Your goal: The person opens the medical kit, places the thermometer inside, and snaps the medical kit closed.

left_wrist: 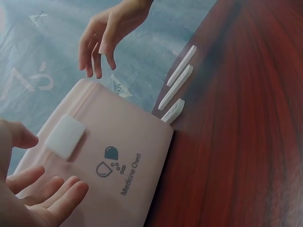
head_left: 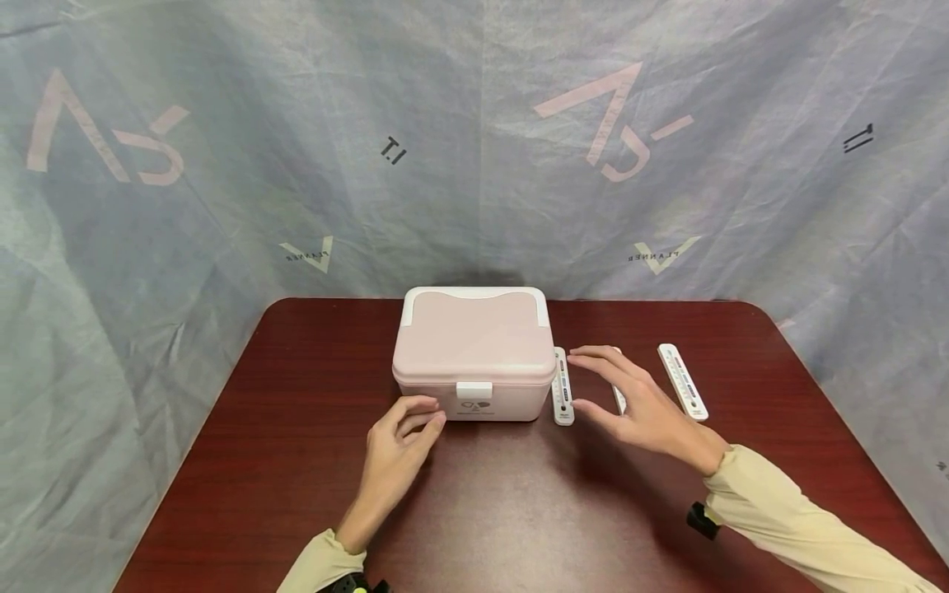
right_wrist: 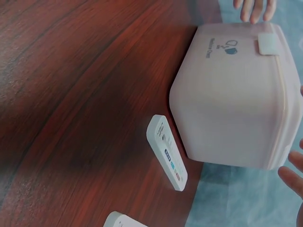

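Observation:
A pale pink medicine chest [head_left: 474,342] stands at the middle of the table, its lid down and its white latch [head_left: 474,390] facing me. My left hand [head_left: 396,445] is at the front left of the chest, fingers loosely bent near the latch and holding nothing. Over the table to the right, my right hand [head_left: 641,403] has thumb and fingers spread apart with nothing between them. Below its fingertips a white thermometer [head_left: 563,395] lies alongside the chest. A second thermometer [head_left: 619,397] is partly hidden behind the right hand. The third thermometer [head_left: 683,381] lies farther right.
The dark red wooden table [head_left: 296,461] carries all of these things. A grey printed cloth [head_left: 474,165] hangs behind its back edge and down both sides. Both wrists wear a dark strapped device, the right one [head_left: 702,520] showing below the sleeve.

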Demonstrator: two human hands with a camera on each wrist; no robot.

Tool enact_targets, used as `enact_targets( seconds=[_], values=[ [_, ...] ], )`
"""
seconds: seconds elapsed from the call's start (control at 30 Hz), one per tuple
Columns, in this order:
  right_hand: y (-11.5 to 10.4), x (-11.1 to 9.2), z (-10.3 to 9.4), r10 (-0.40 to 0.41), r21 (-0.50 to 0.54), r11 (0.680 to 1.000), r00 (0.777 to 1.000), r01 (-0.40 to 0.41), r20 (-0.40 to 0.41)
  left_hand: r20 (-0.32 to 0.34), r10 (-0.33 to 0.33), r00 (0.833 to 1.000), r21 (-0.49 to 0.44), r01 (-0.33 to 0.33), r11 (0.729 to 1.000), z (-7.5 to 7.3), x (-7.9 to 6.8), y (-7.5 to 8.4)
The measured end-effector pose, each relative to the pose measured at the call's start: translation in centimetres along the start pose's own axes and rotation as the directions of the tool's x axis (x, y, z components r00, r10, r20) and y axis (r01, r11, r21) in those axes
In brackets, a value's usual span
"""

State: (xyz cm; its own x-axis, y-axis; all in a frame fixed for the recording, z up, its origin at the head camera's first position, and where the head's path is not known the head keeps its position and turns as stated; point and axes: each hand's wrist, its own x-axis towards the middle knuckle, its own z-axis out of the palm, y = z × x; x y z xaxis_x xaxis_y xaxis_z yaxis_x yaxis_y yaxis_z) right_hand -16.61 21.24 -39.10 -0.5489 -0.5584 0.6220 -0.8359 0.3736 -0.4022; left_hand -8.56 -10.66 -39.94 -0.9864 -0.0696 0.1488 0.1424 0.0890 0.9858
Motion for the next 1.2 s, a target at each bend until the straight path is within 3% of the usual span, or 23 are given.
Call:
enact_targets(
  seconds=[0.2, 0.3, 0.73, 1.03, 1.2],
  values=[
    [0.1, 0.5, 0.5, -0.015, -0.006, 1.000, 1.000, 0.015, 0.012, -0.016, -0.039, 0.999, -0.097, 0.037, 0.995, 0.6, 0.7, -2.6],
    [0.1, 0.7, 0.7, -0.024, -0.005, 1.000, 1.000, 0.024, 0.013, -0.026, -0.035, 0.999, -0.113, 0.032, 0.993, 1.0, 0.9, -3.1],
    [0.2, 1.8, 1.6, -0.035, -0.014, 0.999, 0.999, 0.034, -0.003, -0.025, -0.040, 0.999, -0.204, 0.035, 0.978, 2.7, 1.0, -3.5],
    [0.4, 3.3, 2.6, -0.113, 0.017, 0.993, 0.993, 0.114, -0.045, -0.069, -0.107, 0.992, -0.292, 0.082, 0.953, 3.6, 1.3, -3.7],
    [1.1, 3.6, 3.4, -0.150, 0.027, 0.988, 0.987, 0.152, -0.061, -0.092, -0.109, 0.990, -0.333, 0.073, 0.940, 3.9, 1.5, -3.6]
  ],
)
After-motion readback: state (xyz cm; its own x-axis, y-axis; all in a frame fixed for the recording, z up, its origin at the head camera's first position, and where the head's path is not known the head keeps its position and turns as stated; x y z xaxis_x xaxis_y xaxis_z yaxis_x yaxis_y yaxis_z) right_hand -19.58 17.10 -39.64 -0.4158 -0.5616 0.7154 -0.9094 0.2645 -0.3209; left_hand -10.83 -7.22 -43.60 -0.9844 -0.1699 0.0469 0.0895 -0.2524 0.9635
